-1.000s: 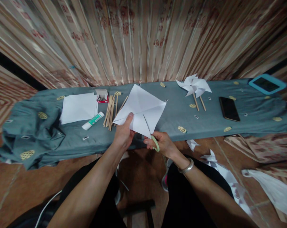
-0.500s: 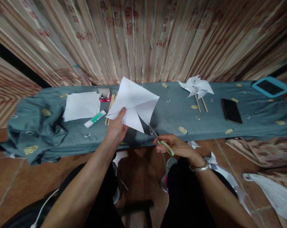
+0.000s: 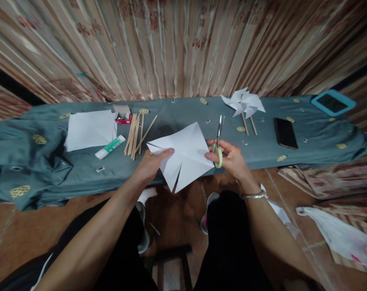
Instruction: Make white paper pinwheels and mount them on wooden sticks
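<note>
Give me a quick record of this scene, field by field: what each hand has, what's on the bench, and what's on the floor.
left hand: the left hand pinches the left edge of the cut paper square
right hand: the right hand holds the scissors, blades pointing up and away, and touches the paper's right edge
bench: teal cloth, paper stack, glue tube, wooden sticks, small red box, paper pinwheels, black phone, blue-framed tablet
floor: paper scraps
</note>
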A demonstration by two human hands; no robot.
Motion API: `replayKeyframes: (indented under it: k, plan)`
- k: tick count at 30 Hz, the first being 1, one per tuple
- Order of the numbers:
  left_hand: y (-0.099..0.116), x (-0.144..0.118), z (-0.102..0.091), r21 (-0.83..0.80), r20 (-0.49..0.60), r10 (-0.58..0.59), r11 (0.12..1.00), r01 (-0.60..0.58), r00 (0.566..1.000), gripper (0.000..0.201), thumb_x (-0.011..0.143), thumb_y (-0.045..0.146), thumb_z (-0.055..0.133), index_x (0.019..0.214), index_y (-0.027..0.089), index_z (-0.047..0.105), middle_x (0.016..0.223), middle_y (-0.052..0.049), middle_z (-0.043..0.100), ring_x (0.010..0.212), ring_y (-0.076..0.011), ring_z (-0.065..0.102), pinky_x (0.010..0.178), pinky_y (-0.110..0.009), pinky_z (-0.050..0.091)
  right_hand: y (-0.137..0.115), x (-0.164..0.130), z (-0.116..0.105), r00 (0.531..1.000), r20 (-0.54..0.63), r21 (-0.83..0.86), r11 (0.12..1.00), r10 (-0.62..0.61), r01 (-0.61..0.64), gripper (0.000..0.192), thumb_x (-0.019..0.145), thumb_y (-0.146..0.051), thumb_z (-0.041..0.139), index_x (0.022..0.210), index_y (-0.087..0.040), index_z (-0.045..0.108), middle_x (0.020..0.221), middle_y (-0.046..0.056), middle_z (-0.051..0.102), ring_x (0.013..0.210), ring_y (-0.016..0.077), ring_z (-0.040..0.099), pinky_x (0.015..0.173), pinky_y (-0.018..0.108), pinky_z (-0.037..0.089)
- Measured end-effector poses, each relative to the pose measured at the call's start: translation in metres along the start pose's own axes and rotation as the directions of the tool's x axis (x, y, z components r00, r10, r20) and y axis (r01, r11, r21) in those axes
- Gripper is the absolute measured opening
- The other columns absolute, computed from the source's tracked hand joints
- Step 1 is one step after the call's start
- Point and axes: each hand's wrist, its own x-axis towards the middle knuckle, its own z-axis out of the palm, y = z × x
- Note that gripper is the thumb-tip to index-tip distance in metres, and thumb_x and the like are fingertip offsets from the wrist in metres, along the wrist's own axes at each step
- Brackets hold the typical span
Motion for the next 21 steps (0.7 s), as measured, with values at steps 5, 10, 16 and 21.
replayKeyframes:
  k: [5,10,16,21]
  plan:
    - [-0.001,-0.001,0.0,0.048,0.02,-0.053,0.997,0.052,0.998,0.04,0.049,0.025,0.089,0.083,0.012,0.073,0.085,-0.011,0.076,0.076,-0.0242,0.07,0.076,-0.034,0.054,0.003,-0.002,0.007,0.972,0.202,0.025,0.991,0.125,-0.132,0.047,0.05,-0.044,0.088,0.083,-0.019,0.066,0.067,-0.003,0.07,0.058,0.013,0.061,0.056,0.025,0.05]
    - [0.01,-0.008,0.009,-0.156,0.165,-0.073,0.983,0.099,0.984,0.04,0.068,0.047,0.074,0.091,0.014,0.071,0.093,-0.013,0.074,0.101,-0.031,0.067,0.086,-0.042,0.054,0.004,0.003,0.017,0.994,0.034,0.128,0.986,0.104,-0.107,0.049,0.047,-0.045,0.088,0.08,-0.019,0.064,0.065,-0.003,0.071,0.055,0.0133,0.061,0.056,0.026,0.051]
    - [0.001,-0.016,0.02,-0.188,0.23,-0.002,0.981,0.047,0.973,0.039,0.062,0.046,0.081,0.082,0.016,0.066,0.099,-0.01,0.07,0.114,-0.0296,0.059,0.098,-0.048,0.047,0.004,0.016,0.036,0.971,-0.238,0.144,0.989,-0.009,0.044,0.056,0.05,-0.052,0.085,0.089,-0.02,0.061,0.071,0.0,0.073,0.068,0.0193,0.067,0.065,0.031,0.054]
    - [-0.005,-0.017,0.037,-0.142,0.15,0.105,0.986,-0.083,0.983,0.031,0.06,0.032,0.083,0.082,0.016,0.068,0.093,-0.008,0.073,0.103,-0.0252,0.065,0.096,-0.04,0.048,0.002,0.017,0.058,0.973,-0.215,0.096,0.99,-0.082,0.104,0.049,0.062,-0.052,0.078,0.095,-0.02,0.061,0.082,0.003,0.074,0.075,0.0192,0.068,0.068,0.03,0.054]
